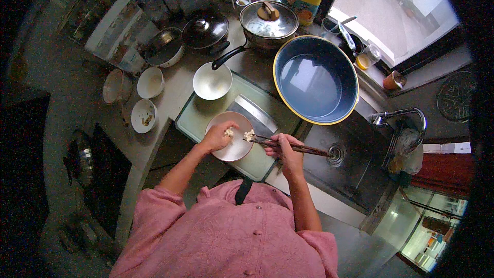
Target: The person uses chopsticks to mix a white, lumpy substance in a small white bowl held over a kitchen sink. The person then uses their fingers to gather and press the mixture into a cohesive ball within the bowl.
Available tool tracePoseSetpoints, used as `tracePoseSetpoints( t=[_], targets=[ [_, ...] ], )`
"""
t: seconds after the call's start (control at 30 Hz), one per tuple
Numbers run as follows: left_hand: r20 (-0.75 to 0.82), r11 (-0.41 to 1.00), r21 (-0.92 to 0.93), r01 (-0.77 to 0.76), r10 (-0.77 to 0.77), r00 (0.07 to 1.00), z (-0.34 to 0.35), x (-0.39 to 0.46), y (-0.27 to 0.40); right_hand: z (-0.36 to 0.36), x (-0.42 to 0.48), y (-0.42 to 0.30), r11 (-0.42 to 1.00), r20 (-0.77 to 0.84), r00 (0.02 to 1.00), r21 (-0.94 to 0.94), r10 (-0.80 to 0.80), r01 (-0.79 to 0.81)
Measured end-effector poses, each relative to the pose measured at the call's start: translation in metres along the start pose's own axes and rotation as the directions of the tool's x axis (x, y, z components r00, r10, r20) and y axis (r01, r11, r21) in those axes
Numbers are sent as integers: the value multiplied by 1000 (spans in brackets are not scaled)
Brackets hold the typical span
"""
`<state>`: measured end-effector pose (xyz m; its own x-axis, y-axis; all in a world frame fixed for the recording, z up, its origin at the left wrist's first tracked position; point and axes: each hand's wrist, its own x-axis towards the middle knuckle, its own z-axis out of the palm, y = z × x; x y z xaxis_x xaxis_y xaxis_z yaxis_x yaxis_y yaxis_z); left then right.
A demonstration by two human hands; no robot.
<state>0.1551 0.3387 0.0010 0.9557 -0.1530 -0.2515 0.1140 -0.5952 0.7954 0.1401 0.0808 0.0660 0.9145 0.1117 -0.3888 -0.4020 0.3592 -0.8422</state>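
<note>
My left hand (217, 137) reaches over a wide pale bowl (237, 152), with a small whitish, dough-like clump (229, 132) at its curled fingers. In my right hand (290, 156) is a pair of dark chopsticks (314, 150). A second whitish clump (249, 135) clings to their tips above the bowl's right rim. Beneath the bowl lies a pale green cutting board (257, 164). Just beyond the bowl, a broad-bladed cleaver (252, 111) rests flat on the board. An upright white bowl (212, 81) stands at the board's far left corner.
A large blue basin (316, 114) of water stands at far right, beside the metal sink (353, 166) and faucet (401, 112). Behind are a lidded saucepan (270, 27), its black handle pointing left, and a dark lidded pan (204, 33). Small bowls (150, 83) sit left.
</note>
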Motion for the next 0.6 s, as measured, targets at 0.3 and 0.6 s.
tracePoseSetpoints(
  t=[0.3,0.6],
  targets=[
    [-117,989,146,-2,19,993,6,7,1,0,-3,-1,1000,8,1000,-9,-4,4],
    [-130,944,328,39,4,992,9,7,11,-1,-5,-3,1000,-10,1000,-2,-3,3]
  ],
)
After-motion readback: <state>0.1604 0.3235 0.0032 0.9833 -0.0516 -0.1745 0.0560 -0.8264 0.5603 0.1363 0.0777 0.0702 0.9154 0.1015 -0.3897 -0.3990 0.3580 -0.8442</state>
